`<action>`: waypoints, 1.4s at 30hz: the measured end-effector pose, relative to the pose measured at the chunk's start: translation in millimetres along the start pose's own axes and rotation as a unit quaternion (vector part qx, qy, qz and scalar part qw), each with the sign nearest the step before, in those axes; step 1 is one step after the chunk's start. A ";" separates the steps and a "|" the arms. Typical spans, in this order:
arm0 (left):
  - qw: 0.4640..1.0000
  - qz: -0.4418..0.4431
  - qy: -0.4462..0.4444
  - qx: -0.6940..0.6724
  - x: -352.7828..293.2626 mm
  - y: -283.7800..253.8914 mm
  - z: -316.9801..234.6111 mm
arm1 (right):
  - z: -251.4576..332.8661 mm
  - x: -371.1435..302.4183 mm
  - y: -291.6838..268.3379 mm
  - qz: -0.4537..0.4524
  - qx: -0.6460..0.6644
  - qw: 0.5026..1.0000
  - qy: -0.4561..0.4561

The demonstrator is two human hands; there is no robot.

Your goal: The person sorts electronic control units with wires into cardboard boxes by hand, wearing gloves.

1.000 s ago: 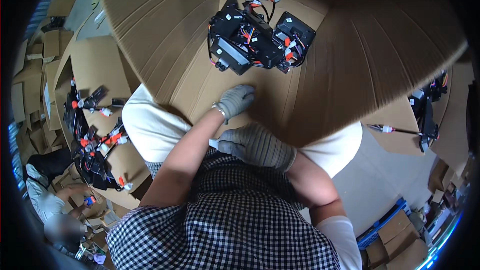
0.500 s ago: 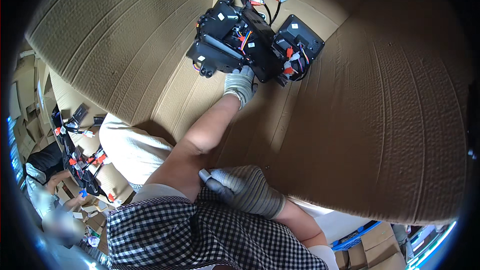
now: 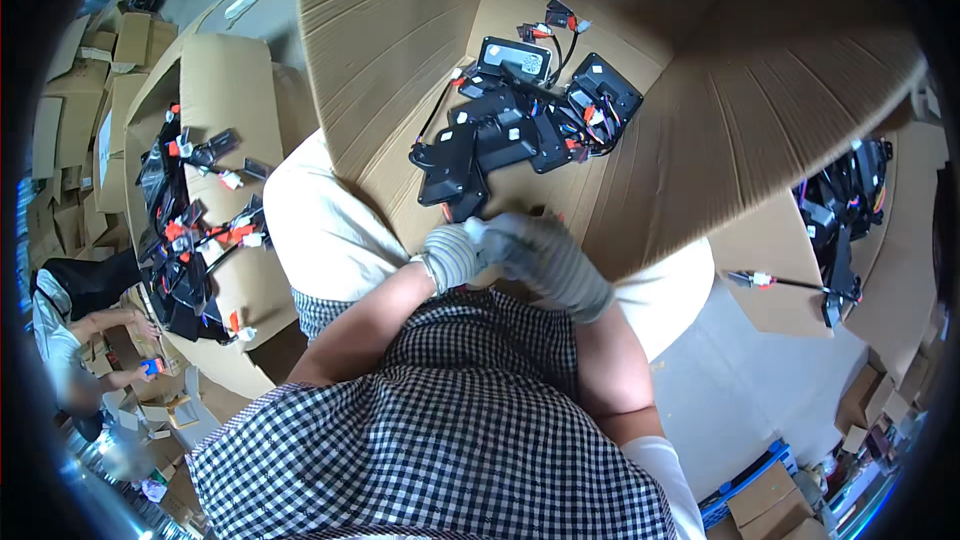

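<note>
In front of my lap, at the near side of an open cardboard box, my two striped work gloves meet. My left hand (image 3: 452, 255) is closed, its fingers pressed against the right glove. Slightly blurred, my right hand (image 3: 545, 260) curls over from the right. Whatever lies between the fingers is hidden. Just beyond the left glove, a black plastic unit (image 3: 447, 180) reaches toward the hands, with a small red part at its near end. Behind it in the box lie several black units, one with a pale screen (image 3: 515, 58), another showing its back and coloured wires (image 3: 605, 95).
The tall cardboard box wall (image 3: 750, 130) rises on the right. At left, another carton (image 3: 230, 70) holds black units with red and white connectors. More wired units (image 3: 845, 200) lie in a carton at right. A co-worker's hand (image 3: 130, 320) shows far left, beside a blue crate (image 3: 745, 485) at lower right.
My left hand has drawn back from the units deep in the box to my lap. The right hand has moved up and right to meet it. The units in the box lie differently.
</note>
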State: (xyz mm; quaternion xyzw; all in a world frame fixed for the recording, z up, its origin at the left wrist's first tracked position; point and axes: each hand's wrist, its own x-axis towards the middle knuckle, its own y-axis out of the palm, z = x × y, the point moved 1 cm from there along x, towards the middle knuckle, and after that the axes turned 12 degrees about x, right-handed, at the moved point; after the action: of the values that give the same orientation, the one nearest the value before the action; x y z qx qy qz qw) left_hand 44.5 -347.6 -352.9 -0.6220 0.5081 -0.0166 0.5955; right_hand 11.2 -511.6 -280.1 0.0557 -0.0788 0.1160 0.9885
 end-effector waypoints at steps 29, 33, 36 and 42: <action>0.711 -0.346 -0.130 -0.599 -174.4 -23.9 5.4 | 50.4 -69.4 40.9 -0.128 0.231 0.939 0.221; 0.685 -0.411 -0.036 -0.601 -166.3 -44.0 -8.7 | 59.0 -58.9 55.8 -0.173 0.212 0.937 0.215; 0.692 -0.328 0.032 -0.642 -157.3 -47.1 -17.8 | 72.0 -53.7 60.7 -0.182 0.196 0.949 0.166; 0.812 -0.299 -0.030 -0.500 -161.4 -35.3 -26.6 | 100.9 -27.7 59.2 -0.026 0.133 0.965 0.224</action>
State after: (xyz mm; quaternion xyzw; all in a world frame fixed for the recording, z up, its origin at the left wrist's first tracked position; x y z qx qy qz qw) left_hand -28.5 -269.6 -224.1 -0.9554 0.2174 0.0808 0.1828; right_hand -43.9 -473.4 -180.3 0.1617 0.1623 0.1097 0.9672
